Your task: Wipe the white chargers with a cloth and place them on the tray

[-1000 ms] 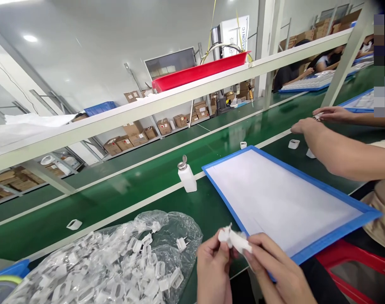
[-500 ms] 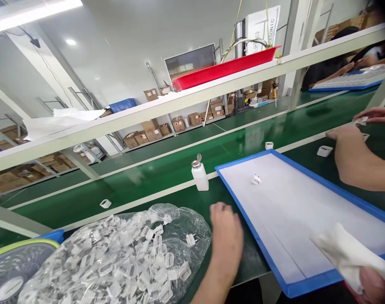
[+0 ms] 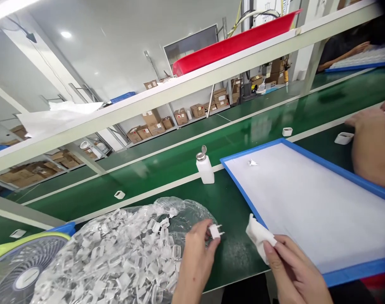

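My left hand (image 3: 194, 261) pinches a small white plug part (image 3: 215, 231) at the edge of a clear plastic bag (image 3: 122, 253) heaped with several white parts. My right hand (image 3: 293, 270) grips a folded white cloth (image 3: 258, 236) at the near left corner of a white tray with a blue rim (image 3: 243, 198). One small white part (image 3: 252, 162) lies alone on the tray near its far left corner.
A white pump bottle (image 3: 205, 166) stands on the green bench left of the tray. Loose white housings (image 3: 119, 194) ride the green conveyor. Another person's forearm (image 3: 369, 147) reaches in at right. A fan (image 3: 21, 270) sits at the lower left. A white shelf beam (image 3: 179, 90) crosses overhead.
My left hand went to the bag and now pinches a plug part. My right hand with the cloth came left, back to the tray's near corner. The camera swung a little left.
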{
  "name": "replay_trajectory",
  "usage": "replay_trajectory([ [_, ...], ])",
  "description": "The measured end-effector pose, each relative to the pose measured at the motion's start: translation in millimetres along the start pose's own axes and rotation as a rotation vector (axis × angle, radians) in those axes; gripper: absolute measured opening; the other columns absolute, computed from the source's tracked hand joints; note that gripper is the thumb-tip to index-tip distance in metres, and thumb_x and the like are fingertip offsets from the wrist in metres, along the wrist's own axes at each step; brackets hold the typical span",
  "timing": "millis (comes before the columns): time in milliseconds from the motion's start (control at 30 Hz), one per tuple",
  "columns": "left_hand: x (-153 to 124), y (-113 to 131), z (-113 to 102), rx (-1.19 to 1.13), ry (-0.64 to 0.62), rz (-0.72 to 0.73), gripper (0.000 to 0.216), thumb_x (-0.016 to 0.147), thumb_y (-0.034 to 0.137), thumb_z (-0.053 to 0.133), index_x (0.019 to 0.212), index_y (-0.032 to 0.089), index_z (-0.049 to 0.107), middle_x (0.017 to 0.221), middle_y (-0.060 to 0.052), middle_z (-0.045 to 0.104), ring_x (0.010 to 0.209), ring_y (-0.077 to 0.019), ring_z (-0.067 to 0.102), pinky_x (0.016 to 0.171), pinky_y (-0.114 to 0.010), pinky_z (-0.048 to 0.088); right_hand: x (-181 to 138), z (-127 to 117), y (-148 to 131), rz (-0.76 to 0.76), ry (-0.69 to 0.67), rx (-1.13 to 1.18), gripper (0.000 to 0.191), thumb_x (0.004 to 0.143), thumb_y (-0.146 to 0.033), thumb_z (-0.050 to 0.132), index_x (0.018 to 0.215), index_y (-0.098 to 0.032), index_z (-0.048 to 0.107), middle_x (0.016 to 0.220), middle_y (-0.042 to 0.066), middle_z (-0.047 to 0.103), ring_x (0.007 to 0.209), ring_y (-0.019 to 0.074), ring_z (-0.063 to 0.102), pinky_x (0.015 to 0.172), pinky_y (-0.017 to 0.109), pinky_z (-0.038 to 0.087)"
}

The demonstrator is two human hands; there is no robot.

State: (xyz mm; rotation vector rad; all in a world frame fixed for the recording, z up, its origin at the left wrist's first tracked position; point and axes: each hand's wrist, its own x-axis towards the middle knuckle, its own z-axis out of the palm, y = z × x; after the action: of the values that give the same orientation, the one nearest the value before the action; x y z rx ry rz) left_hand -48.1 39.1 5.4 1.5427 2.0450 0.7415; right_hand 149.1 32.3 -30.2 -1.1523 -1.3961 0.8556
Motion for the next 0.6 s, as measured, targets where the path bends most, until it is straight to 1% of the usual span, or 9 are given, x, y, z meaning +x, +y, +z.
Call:
replay_trajectory([
  [67,-3,6,17,-0.080,-0.089,0.036,0.036,0.076,0.015,0.068,0.110,0.024,0.076,0.093,-0.007,0.074,0.085,-0.0254,0.063,0.082,-0.034,0.045,-2,8,12,-0.033,-0.036,-0.049,0.018,0.101,-0.035,0.055,0.100,-0.022,0.068,0.098,0.006,0.061,0.075,0.0149,0.064,0.063,0.019,0.052],
  [133,-4,8,32,-0.128,-0.151,0.052,0.034,0.075,0.014,0.067,0.106,0.025,0.079,0.093,-0.008,0.075,0.087,-0.0269,0.063,0.082,-0.035,0.044,-2,17,25,-0.091,-0.072,-0.125,0.019,0.104,-0.030,0.048,0.103,-0.022,0.065,0.098,0.007,0.061,0.078,0.0161,0.065,0.069,0.023,0.054],
  [233,-4,5,46,-0.197,-0.218,0.128,0.042,0.075,0.008,0.061,0.106,0.027,0.080,0.096,-0.007,0.077,0.087,-0.0258,0.063,0.082,-0.034,0.045,0,25,38,-0.166,-0.196,-0.213,0.025,0.105,-0.021,0.038,0.104,-0.021,0.064,0.095,0.007,0.061,0.081,0.0171,0.067,0.073,0.025,0.056],
  [333,-4,-3,51,-0.252,-0.212,0.209,0.050,0.078,0.002,0.051,0.109,0.029,0.079,0.096,-0.006,0.077,0.092,-0.0246,0.064,0.082,-0.031,0.048,0,24,43,-0.192,-0.318,-0.235,0.029,0.103,-0.015,0.036,0.102,-0.022,0.065,0.093,0.006,0.061,0.080,0.0166,0.067,0.072,0.025,0.057],
  [400,-5,-8,53,-0.226,-0.162,0.237,0.045,0.083,0.002,0.046,0.099,0.026,0.080,0.089,-0.007,0.075,0.091,-0.0247,0.063,0.077,-0.029,0.049,-5,20,47,-0.243,-0.394,-0.253,0.030,0.101,-0.012,0.037,0.105,-0.022,0.066,0.094,0.007,0.061,0.081,0.0174,0.068,0.073,0.026,0.058],
  [467,-6,-12,54,-0.183,-0.135,0.266,0.041,0.086,0.003,0.045,0.093,0.024,0.080,0.085,-0.008,0.074,0.089,-0.0249,0.063,0.076,-0.029,0.049,-14,16,53,-0.335,-0.455,-0.295,0.035,0.098,-0.008,0.038,0.116,-0.020,0.065,0.096,0.009,0.063,0.083,0.0185,0.069,0.075,0.027,0.059],
  [533,-5,-13,53,-0.166,-0.152,0.307,0.041,0.087,0.003,0.046,0.097,0.024,0.079,0.091,-0.009,0.076,0.092,-0.0254,0.063,0.081,-0.030,0.049,-22,14,60,-0.415,-0.450,-0.337,0.043,0.096,-0.003,0.038,0.128,-0.019,0.062,0.098,0.010,0.065,0.086,0.0196,0.070,0.077,0.028,0.059],
  [567,-4,-13,51,-0.164,-0.178,0.331,0.042,0.088,0.003,0.046,0.100,0.024,0.079,0.094,-0.009,0.077,0.094,-0.0257,0.064,0.082,-0.031,0.049,-25,14,64,-0.426,-0.443,-0.343,0.046,0.095,-0.002,0.038,0.132,-0.019,0.060,0.099,0.011,0.065,0.087,0.0200,0.070,0.078,0.029,0.059],
  [600,-3,-12,50,-0.157,-0.209,0.357,0.041,0.089,0.004,0.045,0.101,0.024,0.079,0.095,-0.010,0.077,0.094,-0.0259,0.064,0.083,-0.031,0.049,-26,15,66,-0.402,-0.437,-0.328,0.048,0.095,-0.002,0.038,0.134,-0.020,0.059,0.100,0.011,0.066,0.089,0.0205,0.070,0.079,0.030,0.059],
])
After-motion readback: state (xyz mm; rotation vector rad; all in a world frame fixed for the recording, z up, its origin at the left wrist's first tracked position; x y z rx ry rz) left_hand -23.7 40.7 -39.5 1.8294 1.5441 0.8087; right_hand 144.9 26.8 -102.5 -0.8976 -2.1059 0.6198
